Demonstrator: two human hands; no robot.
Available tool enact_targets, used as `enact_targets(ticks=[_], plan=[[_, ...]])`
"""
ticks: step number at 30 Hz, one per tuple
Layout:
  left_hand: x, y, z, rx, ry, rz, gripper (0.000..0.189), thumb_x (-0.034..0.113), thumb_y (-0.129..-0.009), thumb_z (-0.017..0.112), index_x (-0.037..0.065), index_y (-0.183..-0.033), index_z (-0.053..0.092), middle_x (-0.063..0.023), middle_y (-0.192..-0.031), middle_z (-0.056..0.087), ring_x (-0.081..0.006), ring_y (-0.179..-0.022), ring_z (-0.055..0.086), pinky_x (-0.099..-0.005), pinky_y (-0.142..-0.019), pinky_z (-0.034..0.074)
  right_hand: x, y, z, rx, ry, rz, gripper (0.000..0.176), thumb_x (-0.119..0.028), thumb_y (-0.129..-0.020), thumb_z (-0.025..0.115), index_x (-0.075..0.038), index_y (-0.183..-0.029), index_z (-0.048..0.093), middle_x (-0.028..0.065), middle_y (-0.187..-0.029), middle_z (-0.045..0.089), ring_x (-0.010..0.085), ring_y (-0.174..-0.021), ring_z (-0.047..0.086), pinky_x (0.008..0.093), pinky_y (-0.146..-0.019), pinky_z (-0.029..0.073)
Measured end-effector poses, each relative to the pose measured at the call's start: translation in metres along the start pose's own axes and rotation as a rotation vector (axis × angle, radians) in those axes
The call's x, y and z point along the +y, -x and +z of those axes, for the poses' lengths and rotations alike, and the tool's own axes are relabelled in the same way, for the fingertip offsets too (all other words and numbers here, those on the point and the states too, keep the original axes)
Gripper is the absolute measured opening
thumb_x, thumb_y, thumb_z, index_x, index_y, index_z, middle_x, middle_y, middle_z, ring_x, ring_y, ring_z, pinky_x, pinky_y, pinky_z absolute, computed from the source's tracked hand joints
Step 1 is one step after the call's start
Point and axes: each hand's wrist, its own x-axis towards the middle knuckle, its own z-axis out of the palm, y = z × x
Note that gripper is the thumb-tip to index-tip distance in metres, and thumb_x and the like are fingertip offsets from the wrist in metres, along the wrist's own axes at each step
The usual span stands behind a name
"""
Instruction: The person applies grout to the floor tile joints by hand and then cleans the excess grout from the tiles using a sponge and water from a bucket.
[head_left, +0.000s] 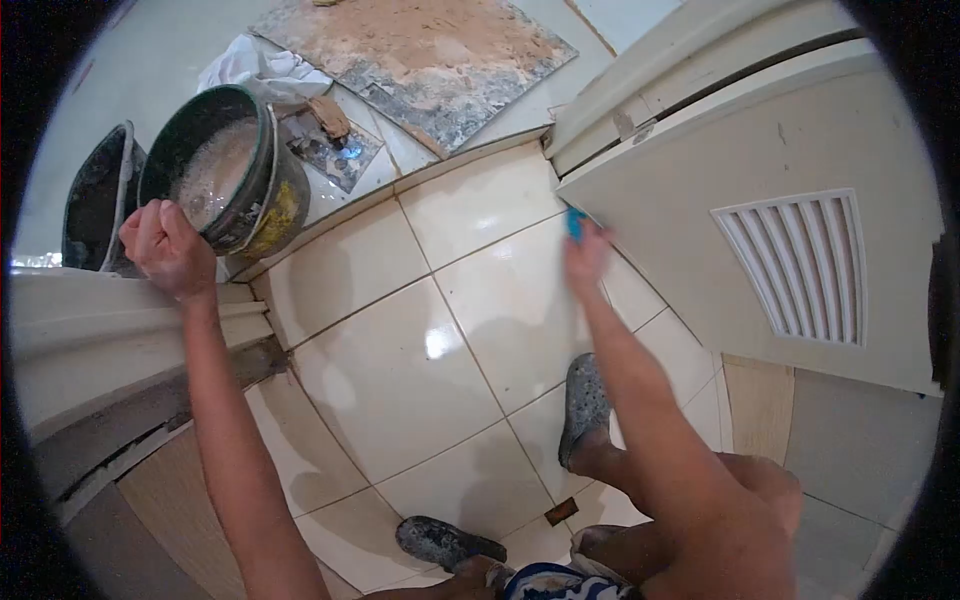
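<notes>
My left hand [168, 248] is closed in a fist at the near side of a black bucket [262, 165], just above the door jamb. What its fingers hold, if anything, is hidden. Cloudy, frothy water [215, 175] fills part of the bucket. Over by the lower edge of the door [680, 190], my right hand [590, 258] reaches down to the floor, a little blurred. Its fingers close on a small blue sponge-like piece [575, 224], pressed near the wet tiles [500, 275] along the door's base.
A raised sill [350, 215] crosses the far side of the tiles. Beyond it lie a mortar-covered board [450, 75], a white cloth [255, 72], a metal trowel plate [340, 155] and a second dark container [98, 205]. A drain [561, 511] sits between my grey clogs [585, 405].
</notes>
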Motion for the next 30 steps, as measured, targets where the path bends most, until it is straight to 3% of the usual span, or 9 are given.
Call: enact_targets(ticks=[5, 8, 11, 15, 17, 20, 22, 25, 30], plan=[[-0.011, 0.000, -0.001, -0.082, -0.016, 0.024, 0.021, 0.014, -0.082, 0.054, 0.000, -0.067, 0.058, -0.0142, -0.067, 0.055, -0.0301, -0.081, 0.052, -0.0402, -0.073, 0.041, -0.043, 0.068, 0.052, 0.196, -0.784, -0.046, 0.036, -0.023, -0.091, 0.054, -0.008, -0.124, 0.051, 0.0156, -0.134, 0.046, 0.0273, -0.117, 0.048, 0.0401, -0.097, 0.039], [-0.013, 0.002, 0.001, -0.060, -0.017, 0.020, 0.023, 0.014, -0.083, 0.054, 0.000, -0.065, 0.056, -0.0139, -0.066, 0.054, -0.0301, -0.080, 0.051, -0.0399, -0.072, 0.041, -0.202, 0.189, 0.069, -0.466, -0.616, -0.360, 0.028, -0.024, -0.093, 0.052, -0.007, -0.115, 0.055, 0.0176, -0.120, 0.052, 0.0316, -0.109, 0.051, 0.0412, -0.097, 0.039], [-0.015, 0.003, 0.001, -0.022, -0.005, 0.004, 0.024, 0.015, -0.083, 0.055, -0.001, -0.065, 0.055, -0.0145, -0.066, 0.054, -0.0299, -0.078, 0.050, -0.0404, -0.071, 0.040, -0.259, 0.290, 0.053, -0.536, -0.553, -1.342, 0.021, -0.027, -0.086, 0.055, -0.010, -0.097, 0.060, 0.0166, -0.094, 0.059, 0.0336, -0.086, 0.059, 0.0438, -0.077, 0.049], [-0.010, 0.003, 0.003, -0.029, -0.014, -0.004, 0.025, 0.016, -0.082, 0.055, -0.001, -0.064, 0.055, -0.0161, -0.067, 0.054, -0.0296, -0.077, 0.050, -0.0407, -0.068, 0.039, -0.226, 0.186, 0.072, -1.007, -0.622, -0.270, 0.017, -0.021, -0.089, 0.056, -0.007, -0.100, 0.058, 0.0151, -0.093, 0.061, 0.0235, -0.085, 0.059, 0.0421, -0.075, 0.049], [-0.006, 0.001, 0.002, 0.005, -0.006, 0.004, 0.026, 0.017, -0.082, 0.055, 0.000, -0.063, 0.054, -0.0156, -0.066, 0.053, -0.0296, -0.076, 0.050, -0.0406, -0.068, 0.039, -0.122, 0.110, 0.113, -0.168, -0.593, -0.588, 0.014, -0.009, -0.087, 0.053, -0.007, -0.099, 0.060, 0.0121, -0.089, 0.061, 0.0228, -0.081, 0.057, 0.0382, -0.072, 0.048], [-0.004, 0.000, 0.001, -0.010, 0.007, 0.019, 0.024, 0.016, -0.081, 0.053, 0.001, -0.062, 0.053, -0.0147, -0.064, 0.052, -0.0293, -0.075, 0.050, -0.0405, -0.068, 0.039, -0.005, 0.030, 0.016, -0.097, -0.234, 0.117, 0.016, -0.005, -0.084, 0.060, -0.007, -0.100, 0.060, 0.0127, -0.096, 0.059, 0.0301, -0.094, 0.057, 0.0418, -0.079, 0.046], [-0.016, 0.001, 0.002, -0.060, -0.032, 0.032, 0.024, 0.016, -0.080, 0.051, 0.002, -0.060, 0.053, -0.0140, -0.063, 0.051, -0.0301, -0.075, 0.049, -0.0405, -0.068, 0.039, 0.011, 0.041, -0.013, 0.447, -0.046, -0.260, 0.012, -0.009, -0.088, 0.058, -0.005, -0.100, 0.058, 0.0139, -0.106, 0.056, 0.0295, -0.102, 0.054, 0.0397, -0.082, 0.046], [-0.005, 0.002, 0.005, 0.070, -0.008, 0.028, 0.026, 0.017, -0.080, 0.052, 0.003, -0.059, 0.054, -0.0141, -0.063, 0.052, -0.0309, -0.076, 0.050, -0.0409, -0.068, 0.040, -0.048, 0.106, 0.007, 0.085, -1.111, 0.129, 0.020, -0.015, -0.088, 0.057, -0.005, -0.105, 0.057, 0.0154, -0.106, 0.055, 0.0296, -0.101, 0.055, 0.0408, -0.085, 0.046], [0.000, 0.001, 0.007, 0.104, 0.055, 0.050, 0.028, 0.020, -0.081, 0.052, 0.002, -0.059, 0.054, -0.0147, -0.062, 0.051, -0.0307, -0.073, 0.050, -0.0424, -0.066, 0.039, -0.238, 0.373, 0.019, -0.836, -0.564, -0.593, 0.029, -0.028, -0.087, 0.057, -0.006, -0.106, 0.061, 0.0166, -0.096, 0.060, 0.0322, -0.095, 0.060, 0.0441, -0.086, 0.049]])
